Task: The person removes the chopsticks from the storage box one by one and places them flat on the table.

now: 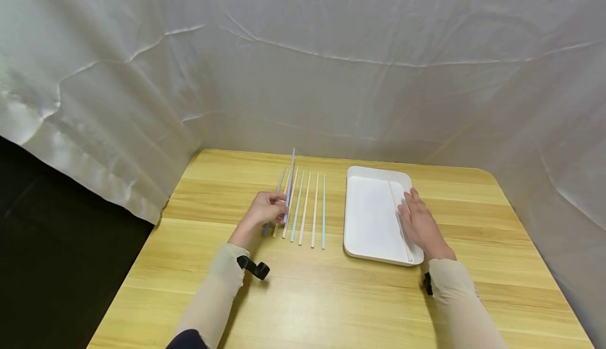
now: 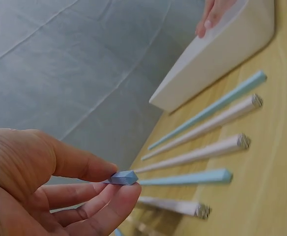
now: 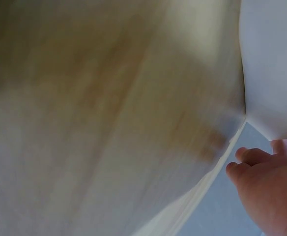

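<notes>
My left hand (image 1: 269, 209) pinches a blue-violet chopstick (image 1: 291, 180) between thumb and fingertips. In the left wrist view its square blue end (image 2: 124, 177) pokes out of the fingers, the thumb on top. Below that hand, several chopsticks lie side by side on the table, among them a light blue chopstick (image 1: 324, 212) and a pale pink chopstick (image 1: 314, 212). My right hand (image 1: 420, 223) rests at the right rim of a white tray (image 1: 371, 217), its fingers fairly straight. Inside the tray a single white chopstick (image 1: 397, 215) lies lengthwise near that side.
The wooden table (image 1: 312, 296) carries the tray on the right and the row of chopsticks to its left. A pale cloth curtain (image 1: 331, 91) hangs behind the table's back edge and along its sides. Each wrist wears a black strap.
</notes>
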Available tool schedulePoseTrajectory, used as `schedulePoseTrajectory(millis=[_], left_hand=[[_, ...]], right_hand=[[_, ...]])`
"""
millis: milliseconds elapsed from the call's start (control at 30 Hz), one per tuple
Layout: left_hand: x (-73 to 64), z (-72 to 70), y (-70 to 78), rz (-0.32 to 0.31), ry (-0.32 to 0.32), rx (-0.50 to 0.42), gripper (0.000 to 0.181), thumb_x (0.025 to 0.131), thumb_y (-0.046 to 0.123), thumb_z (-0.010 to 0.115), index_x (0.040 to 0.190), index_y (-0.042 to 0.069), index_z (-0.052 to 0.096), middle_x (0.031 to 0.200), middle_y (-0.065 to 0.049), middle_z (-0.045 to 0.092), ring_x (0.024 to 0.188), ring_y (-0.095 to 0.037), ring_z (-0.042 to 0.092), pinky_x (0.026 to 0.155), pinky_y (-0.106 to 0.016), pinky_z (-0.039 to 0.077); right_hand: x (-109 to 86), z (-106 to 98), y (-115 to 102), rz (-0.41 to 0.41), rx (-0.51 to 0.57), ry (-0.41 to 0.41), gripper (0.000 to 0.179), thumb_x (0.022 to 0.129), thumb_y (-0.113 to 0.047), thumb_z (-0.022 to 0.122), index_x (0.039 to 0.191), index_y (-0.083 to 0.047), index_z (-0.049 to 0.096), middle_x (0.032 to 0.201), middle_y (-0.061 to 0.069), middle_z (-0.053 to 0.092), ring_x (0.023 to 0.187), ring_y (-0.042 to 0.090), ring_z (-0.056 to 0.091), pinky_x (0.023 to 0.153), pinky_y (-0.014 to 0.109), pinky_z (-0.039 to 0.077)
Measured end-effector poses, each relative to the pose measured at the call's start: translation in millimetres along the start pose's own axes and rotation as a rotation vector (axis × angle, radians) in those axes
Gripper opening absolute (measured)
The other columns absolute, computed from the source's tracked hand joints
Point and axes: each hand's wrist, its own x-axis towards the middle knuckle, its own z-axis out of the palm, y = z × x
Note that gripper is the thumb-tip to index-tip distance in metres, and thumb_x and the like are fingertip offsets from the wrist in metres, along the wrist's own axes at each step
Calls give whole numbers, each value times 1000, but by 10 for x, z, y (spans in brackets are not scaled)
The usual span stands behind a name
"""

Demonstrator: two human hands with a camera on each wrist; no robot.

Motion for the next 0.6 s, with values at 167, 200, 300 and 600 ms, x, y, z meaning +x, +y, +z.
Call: schedulePoseTrajectory(millis=[167,200,300,600], left_hand=[[-37,-123,-100,-13,30,48,47,93,-4,69,139,-8,62,91,-5,62,76,-17,66,68,-28,68],[-43,-151,-121,-18,37,53,46,93,-4,69,139,-7,63,92,-6,64,76,-17,66,68,-27,67],[-57,-237,-182,-18,47,60,45,93,-4,68,138,-8,63,96,-11,69,75,-17,67,66,-27,67],[-77,-453,-242,-36,80,111,41,95,-1,66,136,-5,67,100,-18,73,71,-15,65,62,-24,63]], right_hand=[[-6,-4,-10,8,-5,-11,67,116,-39,29,165,5,17,175,26,3,158,55,13,128,72,17],[-8,-4,-10,9,-6,-12,68,116,-39,29,165,5,17,175,26,3,158,55,13,128,72,17],[-11,-12,-10,9,-4,-15,68,116,-39,28,165,5,16,175,26,2,158,55,13,128,72,16],[-13,-21,-8,10,-10,-18,69,116,-41,28,165,5,16,175,26,2,158,56,13,127,73,17]])
